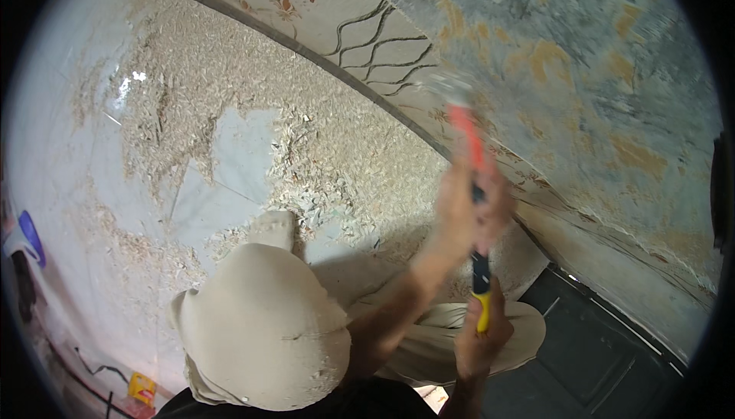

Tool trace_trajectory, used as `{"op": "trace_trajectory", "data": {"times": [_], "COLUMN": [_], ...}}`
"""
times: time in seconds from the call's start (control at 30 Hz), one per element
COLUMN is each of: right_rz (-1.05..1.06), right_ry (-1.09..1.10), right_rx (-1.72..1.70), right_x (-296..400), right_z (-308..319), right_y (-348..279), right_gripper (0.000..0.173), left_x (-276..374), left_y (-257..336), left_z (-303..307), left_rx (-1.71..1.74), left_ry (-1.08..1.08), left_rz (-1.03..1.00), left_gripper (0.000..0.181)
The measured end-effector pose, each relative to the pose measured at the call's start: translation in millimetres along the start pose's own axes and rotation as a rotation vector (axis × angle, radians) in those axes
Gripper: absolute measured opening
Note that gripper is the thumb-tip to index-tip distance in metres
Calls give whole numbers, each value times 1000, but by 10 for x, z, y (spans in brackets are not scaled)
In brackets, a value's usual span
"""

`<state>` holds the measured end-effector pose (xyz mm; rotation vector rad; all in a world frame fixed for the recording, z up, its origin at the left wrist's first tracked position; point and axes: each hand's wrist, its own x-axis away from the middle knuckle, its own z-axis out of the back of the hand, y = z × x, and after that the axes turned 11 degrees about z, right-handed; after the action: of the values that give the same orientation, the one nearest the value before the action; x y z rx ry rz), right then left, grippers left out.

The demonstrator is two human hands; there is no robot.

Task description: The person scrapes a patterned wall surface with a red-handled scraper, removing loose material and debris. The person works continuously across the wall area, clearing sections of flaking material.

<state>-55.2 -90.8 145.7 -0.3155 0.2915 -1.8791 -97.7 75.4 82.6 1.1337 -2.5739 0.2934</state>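
Observation:
My left hand point(474, 206), blurred by motion, is wrapped around the upper handle of a long-handled scraper point(481, 269). Lower down, my right hand point(485, 333) grips its yellow butt end. The handle is red near the head, black further down. Its pale, blurred head point(451, 88) is at the lower wall, by the edge between patterned covering point(275, 2) and a bared grey-and-ochre surface point(540, 74); whether it touches cannot be told. Dark wavy lines point(376, 42) mark the covering left of the head.
Scraped flakes point(356, 149) cover much of the pale floor point(241, 140) along a grey baseboard strip point(275, 34). My bent knee point(267, 321) is in front. A dark panelled door point(585, 344) stands at lower right. A purple-rimmed object point(31, 238) and a yellow object point(142, 387) lie left.

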Motion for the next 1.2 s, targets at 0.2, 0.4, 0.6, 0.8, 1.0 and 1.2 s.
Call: {"op": "trace_trajectory", "data": {"times": [0.2, 0.4, 0.6, 0.8, 1.0, 1.2], "right_rz": [299, -156, -185, -224, -170, -136], "right_ry": [-56, -210, -48, 70, 80, 112], "right_rx": [-251, -478, -292, -262, -215, -169], "right_x": [-771, -453, -24, 241, 329, 349], "right_z": [-824, -448, -54, -96, -198, -348], "right_y": [-468, -11, 418, 362, 407, 339], "right_gripper": [38, 33, 46, 51, 44, 38], "left_x": [-289, -253, -136, -18, 9, 21], "left_y": [1202, 501, -104, -332, -343, -307], "left_z": [738, 450, 98, 88, 134, 178], "left_rx": [248, -100, -74, -137, -145, -183], "left_ry": [-309, -27, -46, -109, -83, -57], "left_rz": [-244, -154, -67, -23, 10, 31], "left_gripper": [49, 55, 57, 54, 55, 58]}}
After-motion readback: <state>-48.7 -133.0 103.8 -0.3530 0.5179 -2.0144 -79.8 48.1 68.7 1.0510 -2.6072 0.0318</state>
